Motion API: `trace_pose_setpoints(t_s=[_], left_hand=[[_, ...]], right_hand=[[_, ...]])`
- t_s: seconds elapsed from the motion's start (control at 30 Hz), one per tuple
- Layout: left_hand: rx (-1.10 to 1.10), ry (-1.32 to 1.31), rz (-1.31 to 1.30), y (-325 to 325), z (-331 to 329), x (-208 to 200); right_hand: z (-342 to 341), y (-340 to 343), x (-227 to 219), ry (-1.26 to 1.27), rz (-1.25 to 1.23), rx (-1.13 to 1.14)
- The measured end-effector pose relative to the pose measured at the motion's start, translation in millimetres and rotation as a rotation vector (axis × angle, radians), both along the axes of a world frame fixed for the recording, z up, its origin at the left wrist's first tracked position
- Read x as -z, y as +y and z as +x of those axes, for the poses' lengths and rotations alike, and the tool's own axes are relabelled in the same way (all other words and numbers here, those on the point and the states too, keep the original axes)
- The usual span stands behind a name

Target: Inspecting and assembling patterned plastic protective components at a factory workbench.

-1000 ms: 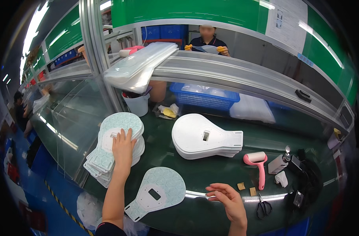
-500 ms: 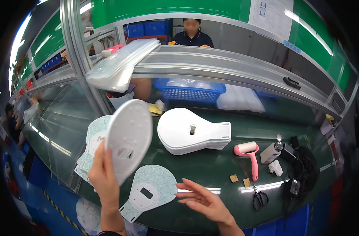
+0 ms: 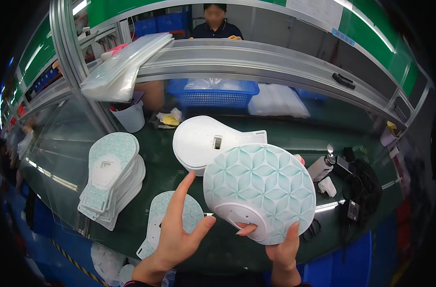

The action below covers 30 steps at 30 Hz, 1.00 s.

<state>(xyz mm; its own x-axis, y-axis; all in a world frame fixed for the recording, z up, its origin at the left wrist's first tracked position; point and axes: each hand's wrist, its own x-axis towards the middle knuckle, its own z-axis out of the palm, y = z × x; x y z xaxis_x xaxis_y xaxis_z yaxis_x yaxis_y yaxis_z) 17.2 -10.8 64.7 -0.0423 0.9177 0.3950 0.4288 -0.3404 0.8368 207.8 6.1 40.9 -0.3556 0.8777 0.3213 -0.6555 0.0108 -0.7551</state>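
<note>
A paddle-shaped plastic panel (image 3: 261,182), white with a mint petal pattern, is raised over the table in my right hand (image 3: 285,246). The thumb presses on its patterned face, and a fingertip pokes through the slot in its white oval. My left hand (image 3: 177,234) is empty, its index finger and thumb spread apart, left of the held panel. Partly hidden behind that hand, a similar patterned panel (image 3: 190,208) lies on the table. Farther left stands a stack of patterned panels (image 3: 115,146). Beyond the held panel, a stack of white panels (image 3: 194,141) lies plain side up.
At the right are a pump bottle (image 3: 321,167), crumpled tissue (image 3: 327,187), black cables (image 3: 366,191) and partly hidden scissors (image 3: 312,230). A blue basket (image 3: 213,98) and a white bin (image 3: 130,117) stand behind. Plastic bags (image 3: 117,67) rest on the metal frame. A person sits opposite.
The raised panel has passed from my left hand to my right, moving rightward, and its patterned face now shows instead of the white back. My left hand has let go. The view has shifted slightly.
</note>
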Motion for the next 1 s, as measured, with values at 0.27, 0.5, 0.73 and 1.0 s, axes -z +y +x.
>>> trace_pose_setpoints(t_s=[0.27,0.5,0.73,1.0], left_hand=[[0.322,-0.679,-0.214,-12.1,6.4,-7.4],[0.388,-0.73,-0.082,-21.8,6.2,-8.2],[0.344,-0.774,-0.027,-28.0,4.2,-2.4],[0.269,-0.783,-0.009,-32.7,4.6,-0.2]], right_hand=[[13.9,14.1,-6.8,-0.021,-0.076,0.187],[1.7,2.3,-30.7,0.472,-0.454,0.361],[13.0,1.3,-10.8,0.401,-0.337,0.248],[2.0,-0.7,-22.5,0.547,-0.332,0.203]])
